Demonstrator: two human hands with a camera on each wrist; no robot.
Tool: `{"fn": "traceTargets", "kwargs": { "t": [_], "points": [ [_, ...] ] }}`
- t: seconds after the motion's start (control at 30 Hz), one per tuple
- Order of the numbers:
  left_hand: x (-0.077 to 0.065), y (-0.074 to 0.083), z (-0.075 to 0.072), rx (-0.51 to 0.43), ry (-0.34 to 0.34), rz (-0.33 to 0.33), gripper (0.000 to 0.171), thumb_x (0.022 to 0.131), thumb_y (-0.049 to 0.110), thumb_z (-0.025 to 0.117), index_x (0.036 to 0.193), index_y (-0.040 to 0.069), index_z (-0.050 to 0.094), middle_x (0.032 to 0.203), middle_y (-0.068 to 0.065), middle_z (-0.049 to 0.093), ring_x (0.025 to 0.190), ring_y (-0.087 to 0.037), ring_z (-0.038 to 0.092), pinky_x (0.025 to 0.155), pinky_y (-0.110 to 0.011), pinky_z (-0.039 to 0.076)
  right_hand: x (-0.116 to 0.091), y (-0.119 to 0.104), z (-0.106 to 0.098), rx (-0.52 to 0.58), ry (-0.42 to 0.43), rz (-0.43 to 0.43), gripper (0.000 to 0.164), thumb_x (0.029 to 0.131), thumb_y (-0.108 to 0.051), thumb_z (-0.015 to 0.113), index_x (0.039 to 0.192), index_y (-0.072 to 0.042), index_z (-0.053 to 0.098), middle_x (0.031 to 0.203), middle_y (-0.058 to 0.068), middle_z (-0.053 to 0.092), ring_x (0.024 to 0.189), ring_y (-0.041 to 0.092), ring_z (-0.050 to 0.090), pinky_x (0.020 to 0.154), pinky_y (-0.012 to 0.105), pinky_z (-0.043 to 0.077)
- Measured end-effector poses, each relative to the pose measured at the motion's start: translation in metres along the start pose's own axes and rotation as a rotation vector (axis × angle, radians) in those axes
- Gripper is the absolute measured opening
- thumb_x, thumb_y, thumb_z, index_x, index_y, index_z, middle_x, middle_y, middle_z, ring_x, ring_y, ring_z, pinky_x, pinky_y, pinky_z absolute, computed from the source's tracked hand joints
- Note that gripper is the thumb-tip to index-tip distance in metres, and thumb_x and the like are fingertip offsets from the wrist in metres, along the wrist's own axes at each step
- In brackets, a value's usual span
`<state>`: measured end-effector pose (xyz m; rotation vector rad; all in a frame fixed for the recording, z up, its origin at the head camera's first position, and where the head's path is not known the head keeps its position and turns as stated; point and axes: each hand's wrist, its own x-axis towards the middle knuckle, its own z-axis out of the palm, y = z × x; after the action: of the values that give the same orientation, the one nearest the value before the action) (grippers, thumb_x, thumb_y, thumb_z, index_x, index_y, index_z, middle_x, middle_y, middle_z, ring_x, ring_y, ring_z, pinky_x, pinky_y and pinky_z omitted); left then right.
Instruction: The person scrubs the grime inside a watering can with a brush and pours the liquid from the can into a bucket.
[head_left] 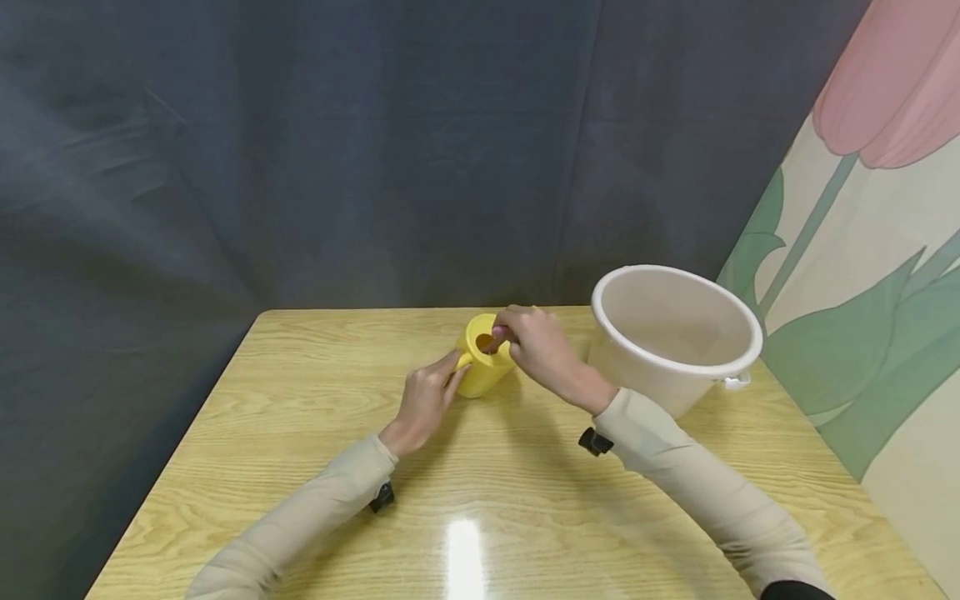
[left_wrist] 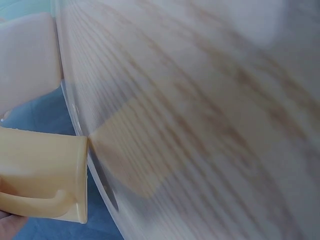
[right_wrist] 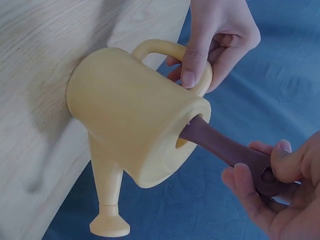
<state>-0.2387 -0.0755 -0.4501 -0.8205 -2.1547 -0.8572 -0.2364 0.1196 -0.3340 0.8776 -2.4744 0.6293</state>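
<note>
A yellow watering can has its base at the tabletop near the far edge. My left hand grips its curved handle between thumb and fingers. On the can's other side, my right hand pinches the end of a dark brown tool handle with a hole through it. The shaft goes into the round opening in the can's top, which hides the tool's other end. In the right wrist view the spout points away from the left hand.
A large white bucket stands right of the watering can, close to my right forearm. Behind the wooden table hangs a dark blue curtain. A wall painted with tulips borders the right side.
</note>
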Motion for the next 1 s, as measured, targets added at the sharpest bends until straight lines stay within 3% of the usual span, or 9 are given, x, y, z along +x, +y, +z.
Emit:
{"fn": "traceTargets", "kwargs": {
  "t": [0.47, 1.0],
  "points": [
    [-0.001, 0.001, 0.0, 0.031, 0.005, -0.019, 0.011, 0.095, 0.007, 0.067, 0.105, 0.001, 0.066, 0.102, -0.014, 0.073, 0.086, -0.025, 0.073, 0.067, -0.032, 0.059, -0.002, 0.008, 0.019, 0.033, -0.071, -0.012, 0.016, 0.089, 0.005, 0.066, 0.077, -0.004, 0.07, 0.076, 0.003, 0.065, 0.07, 0.017, 0.062, 0.064, 0.036, 0.054],
    [-0.001, 0.001, -0.001, -0.011, -0.014, -0.042, 0.018, 0.095, 0.005, 0.065, 0.112, -0.001, 0.067, 0.108, -0.017, 0.071, 0.093, -0.027, 0.072, 0.074, -0.032, 0.059, -0.007, 0.01, 0.027, 0.051, -0.045, 0.013, 0.013, 0.088, 0.004, 0.068, 0.079, -0.003, 0.072, 0.08, 0.006, 0.071, 0.072, 0.019, 0.066, 0.068, 0.037, 0.056]
  ]
}}
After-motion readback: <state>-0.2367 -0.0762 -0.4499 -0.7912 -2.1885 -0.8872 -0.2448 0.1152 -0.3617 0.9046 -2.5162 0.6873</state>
